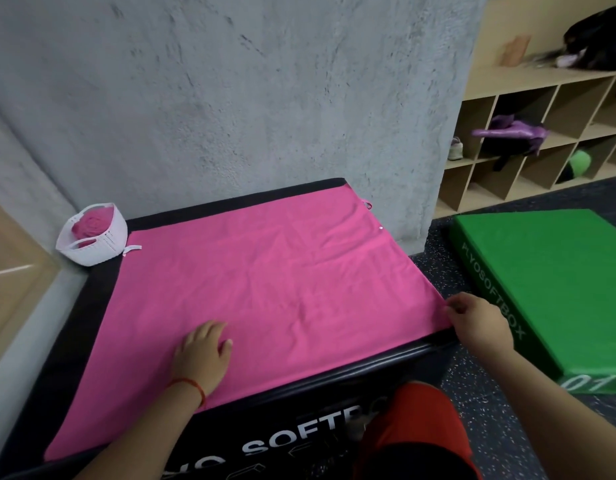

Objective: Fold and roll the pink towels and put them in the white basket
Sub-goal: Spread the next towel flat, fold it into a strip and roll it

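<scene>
Nearest the camera, the left hand [204, 355] lies palm down on the pink towel [265, 271], its fingers loose and slightly bent, pressing the cloth and gripping nothing; a red cord [192, 384] circles that wrist. To its right and a little farther out, the right hand [476, 320] has its fingers curled in a pinch on the towel's near right corner, at the edge of the black soft box [299, 420] on which the towel lies. The towel is spread open and almost flat, with a few shallow creases, and covers most of the box top; its longer side appears to run left to right along the near edge, though the wide lens makes that uncertain. The fold probably turns on this: the pinched corner is at the far right, the rest of the cloth stretches left and away from it, and the left hand, sitting near the middle of the near edge, is placed to pin the towel while the right carries its corner across. The right fingertips are hidden behind the knuckles, so how much cloth they hold cannot be told. Beyond, at the box's far left corner, the white basket [102, 252] holds a rolled pink towel [92, 223]; whatever lies under it is hidden
</scene>
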`<state>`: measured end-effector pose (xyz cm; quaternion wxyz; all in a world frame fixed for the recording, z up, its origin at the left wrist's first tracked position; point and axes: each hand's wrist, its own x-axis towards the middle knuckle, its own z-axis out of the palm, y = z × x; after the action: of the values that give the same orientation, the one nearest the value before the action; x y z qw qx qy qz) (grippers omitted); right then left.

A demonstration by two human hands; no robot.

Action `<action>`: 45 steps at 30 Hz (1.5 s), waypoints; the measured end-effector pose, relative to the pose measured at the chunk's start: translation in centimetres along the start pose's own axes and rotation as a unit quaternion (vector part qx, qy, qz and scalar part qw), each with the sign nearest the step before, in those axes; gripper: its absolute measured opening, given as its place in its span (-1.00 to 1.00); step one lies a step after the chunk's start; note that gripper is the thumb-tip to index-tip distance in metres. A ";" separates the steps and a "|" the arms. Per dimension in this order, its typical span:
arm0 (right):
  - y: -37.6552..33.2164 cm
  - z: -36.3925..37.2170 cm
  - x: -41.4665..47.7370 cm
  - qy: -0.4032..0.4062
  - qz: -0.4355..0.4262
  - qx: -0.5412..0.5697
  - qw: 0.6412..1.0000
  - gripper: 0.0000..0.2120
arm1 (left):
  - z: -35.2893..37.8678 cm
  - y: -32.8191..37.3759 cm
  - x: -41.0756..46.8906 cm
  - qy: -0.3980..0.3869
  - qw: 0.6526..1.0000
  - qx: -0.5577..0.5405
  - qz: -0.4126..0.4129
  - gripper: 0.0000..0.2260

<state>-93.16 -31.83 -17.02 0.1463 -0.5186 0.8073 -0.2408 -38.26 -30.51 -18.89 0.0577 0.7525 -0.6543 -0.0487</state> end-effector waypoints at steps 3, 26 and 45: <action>0.2 0.1 -0.4 0.016 -0.020 -0.054 0.998 -0.95 | -0.5 -2.3 -1.1 -0.007 0.998 0.015 -0.054 -0.52; -0.7 -2.3 -0.6 -0.157 0.097 0.160 0.970 -0.68 | -5.9 -19.5 -10.6 -0.036 0.875 -0.254 -0.411 -0.65; -1.5 -4.8 -2.5 -0.089 0.072 0.279 0.953 -0.72 | -7.8 -19.7 -14.1 0.085 0.795 -0.514 -0.311 -0.87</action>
<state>-93.23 -28.93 -12.23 0.3737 -0.4166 0.7269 -0.3979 -19.74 -13.64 -14.15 0.4725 0.7763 -0.2565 -0.3291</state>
